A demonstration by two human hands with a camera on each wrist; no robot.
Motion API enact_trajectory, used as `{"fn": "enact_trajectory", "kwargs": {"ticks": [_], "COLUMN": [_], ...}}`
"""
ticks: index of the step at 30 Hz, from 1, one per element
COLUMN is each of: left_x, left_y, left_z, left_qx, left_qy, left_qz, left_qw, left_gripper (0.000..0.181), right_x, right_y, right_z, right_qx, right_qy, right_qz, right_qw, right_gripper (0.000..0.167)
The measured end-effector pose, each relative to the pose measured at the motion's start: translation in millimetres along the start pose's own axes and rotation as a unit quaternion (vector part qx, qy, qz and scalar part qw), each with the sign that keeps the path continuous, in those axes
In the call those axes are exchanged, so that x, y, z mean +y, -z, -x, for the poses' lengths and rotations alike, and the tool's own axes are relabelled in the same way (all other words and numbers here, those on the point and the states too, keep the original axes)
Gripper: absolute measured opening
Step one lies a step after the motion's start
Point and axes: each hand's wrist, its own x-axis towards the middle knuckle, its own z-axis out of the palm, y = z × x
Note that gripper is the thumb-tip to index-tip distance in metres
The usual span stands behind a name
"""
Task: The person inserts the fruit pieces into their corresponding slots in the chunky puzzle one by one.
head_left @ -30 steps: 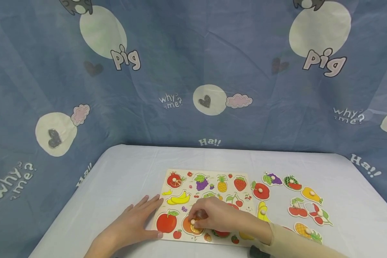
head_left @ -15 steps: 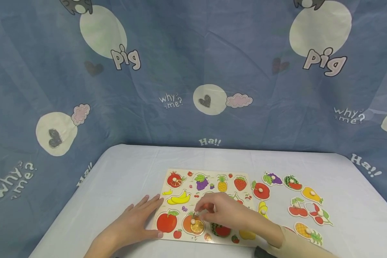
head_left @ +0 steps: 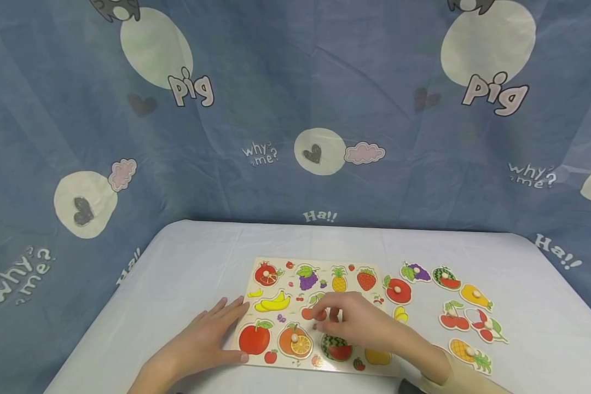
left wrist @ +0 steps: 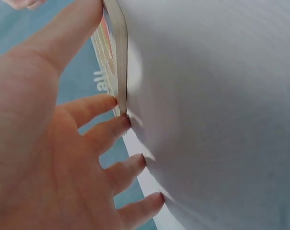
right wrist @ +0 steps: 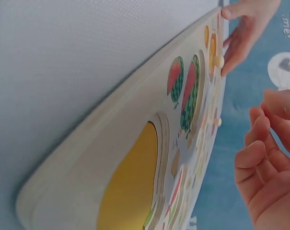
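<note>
A wooden fruit puzzle board lies on the white table. My left hand is spread at its left edge; in the left wrist view its thumb and some fingertips touch the board's side. An orange puzzle piece with a round knob sits in the lower row, and a pomegranate piece sits in the top left corner. Over the middle of the board hovers my right hand, fingers loosely bent, holding nothing. It hides part of the middle row. In the right wrist view, the same hand is apart from the board.
Right of the board lie loose knobbed pieces: grapes, watermelon, a red fruit, a yellow fruit, cherries and pineapple. A banana piece is partly hidden by the right arm. Patterned blue cloth hangs behind.
My right hand has let go of the orange piece's knob, lifted, and moved right over the board. The orange piece stays in its place. The left hand has not moved.
</note>
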Motion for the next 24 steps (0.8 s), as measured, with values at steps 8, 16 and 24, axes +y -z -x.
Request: {"fn": "enact_trajectory", "kwargs": {"ticks": [8,16,24], "left_x": [-0.6,-0.6,-1.3], "left_y": [-0.6,-0.4,-0.8], "left_z": [-1.0,0.6,0.2], "left_qx": [-0.001,0.006,0.008], "left_qy": [-0.004,-0.005,-0.006], "left_qz": [0.007,0.009,0.008], "left_qw": [1.0,0.9999,0.9999], "left_gripper": [0.097,0.096,0.096], "right_x": [0.1,4.1,4.9], "right_y": [6.8,16.5,27.7], "right_z": [9.7,20.6,34.8], "right_qx": [0.029,0.039,0.061], "right_qy": [-0.02,-0.026,-0.046], "right_qz": [-0.002,-0.013,0.007], "right_qw": [0.9994,0.9988,0.9971], "right_gripper": [0.015,0.017,0.016]}}
